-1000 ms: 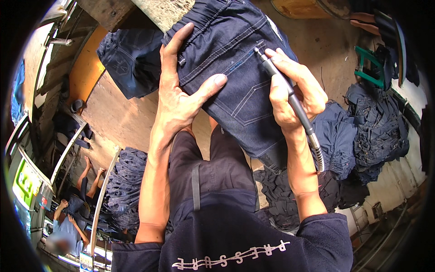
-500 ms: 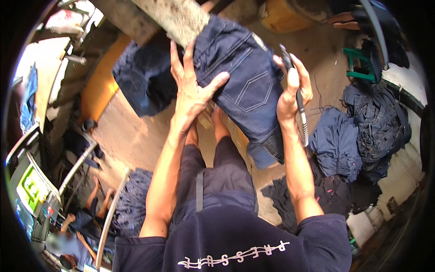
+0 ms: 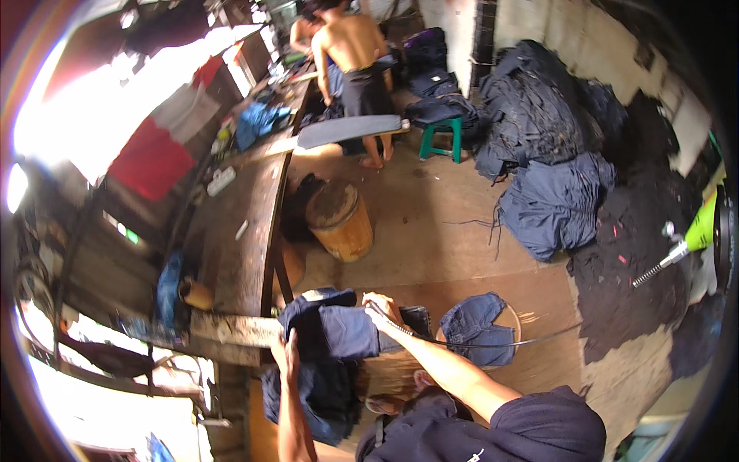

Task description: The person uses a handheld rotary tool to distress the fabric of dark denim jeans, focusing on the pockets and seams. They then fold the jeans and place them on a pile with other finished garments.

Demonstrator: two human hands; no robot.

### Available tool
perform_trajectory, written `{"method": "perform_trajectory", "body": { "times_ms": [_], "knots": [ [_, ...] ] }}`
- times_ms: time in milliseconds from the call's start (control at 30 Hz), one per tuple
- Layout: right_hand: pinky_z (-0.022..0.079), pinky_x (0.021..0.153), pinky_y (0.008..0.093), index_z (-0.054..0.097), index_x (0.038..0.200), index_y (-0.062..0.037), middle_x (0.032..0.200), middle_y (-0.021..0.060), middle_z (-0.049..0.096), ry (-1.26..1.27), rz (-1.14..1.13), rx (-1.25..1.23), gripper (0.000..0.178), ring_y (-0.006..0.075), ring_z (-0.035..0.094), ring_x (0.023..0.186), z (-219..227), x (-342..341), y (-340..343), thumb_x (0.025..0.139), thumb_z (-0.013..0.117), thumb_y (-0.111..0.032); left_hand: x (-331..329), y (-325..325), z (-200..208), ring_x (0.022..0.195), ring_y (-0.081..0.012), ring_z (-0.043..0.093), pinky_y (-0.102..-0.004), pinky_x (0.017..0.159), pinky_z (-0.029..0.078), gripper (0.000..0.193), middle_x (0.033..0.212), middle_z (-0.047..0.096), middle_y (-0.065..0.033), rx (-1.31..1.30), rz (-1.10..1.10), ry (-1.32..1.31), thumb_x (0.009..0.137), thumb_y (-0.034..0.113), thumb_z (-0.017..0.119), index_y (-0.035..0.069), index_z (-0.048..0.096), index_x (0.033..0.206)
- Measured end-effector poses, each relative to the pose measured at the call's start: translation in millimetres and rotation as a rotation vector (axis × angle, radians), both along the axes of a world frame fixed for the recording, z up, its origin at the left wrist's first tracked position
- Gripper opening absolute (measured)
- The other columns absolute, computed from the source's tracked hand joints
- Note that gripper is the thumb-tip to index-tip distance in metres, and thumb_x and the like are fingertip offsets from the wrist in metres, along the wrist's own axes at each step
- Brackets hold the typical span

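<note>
Dark blue denim shorts are drawn over the end of a wooden plank in front of me. My left hand rests against their left edge with the thumb apart from the fingers, pressing the cloth rather than gripping it. Over the right part of the shorts, my right hand is closed around a slim pen-shaped rotary tool. Its black flexible shaft runs off to the right. That tool's tip is hidden in this view. Below the plank hangs more dark denim.
Other denim shorts lie on a round stool at right. Heaped dark garments line the right wall, near a green stool. A green motor unit with a spring hangs far right. Beyond the long wooden bench, people stand working.
My head view has swung up and right, bringing the bench and far people into sight. The tool stays in my right hand, which has moved over the shorts; my left hand remains on them.
</note>
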State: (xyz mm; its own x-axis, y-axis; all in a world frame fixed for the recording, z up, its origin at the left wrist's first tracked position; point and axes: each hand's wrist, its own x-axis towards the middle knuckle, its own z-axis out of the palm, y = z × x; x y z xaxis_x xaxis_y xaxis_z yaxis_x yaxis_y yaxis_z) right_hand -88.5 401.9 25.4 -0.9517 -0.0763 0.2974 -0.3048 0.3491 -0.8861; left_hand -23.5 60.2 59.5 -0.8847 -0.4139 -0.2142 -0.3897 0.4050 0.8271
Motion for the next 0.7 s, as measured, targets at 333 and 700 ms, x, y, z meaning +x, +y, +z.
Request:
{"method": "perform_trajectory", "body": {
  "times_ms": [333, 700],
  "knots": [
    [0.058, 0.089, 0.0442, 0.072, 0.107, -0.0084, 0.101, 0.0161, 0.075, -0.016, -0.333, 0.033, 0.016, 0.0349, 0.074, 0.102, -9.4, 61.6, 194.0, 0.092, 0.066, -0.008, -41.4, 154.9, -4.3, 0.091, -0.0157, 0.067, -0.0372, 0.077, 0.052, 0.040, 0.105, 0.078, -0.0061, 0.392, -0.145, -0.127, 0.098, 0.037, 0.079, 0.001, 0.080, 0.116],
    [0.056, 0.085, 0.0430, 0.070, 0.111, -0.0014, 0.102, 0.0160, 0.073, -0.199, -0.604, 0.311, 0.015, 0.0297, 0.070, 0.091, -4.8, 196.1, 344.7, 0.099, 0.066, -0.008, 143.1, 416.4, -85.4, 0.104, -0.0466, 0.074, -0.0504, 0.091, 0.059, 0.039, 0.106, 0.075, -0.0296, 0.297, -0.358, -0.242, 0.094, 0.030, 0.072, -0.001, 0.070, 0.118]
  ]
}}
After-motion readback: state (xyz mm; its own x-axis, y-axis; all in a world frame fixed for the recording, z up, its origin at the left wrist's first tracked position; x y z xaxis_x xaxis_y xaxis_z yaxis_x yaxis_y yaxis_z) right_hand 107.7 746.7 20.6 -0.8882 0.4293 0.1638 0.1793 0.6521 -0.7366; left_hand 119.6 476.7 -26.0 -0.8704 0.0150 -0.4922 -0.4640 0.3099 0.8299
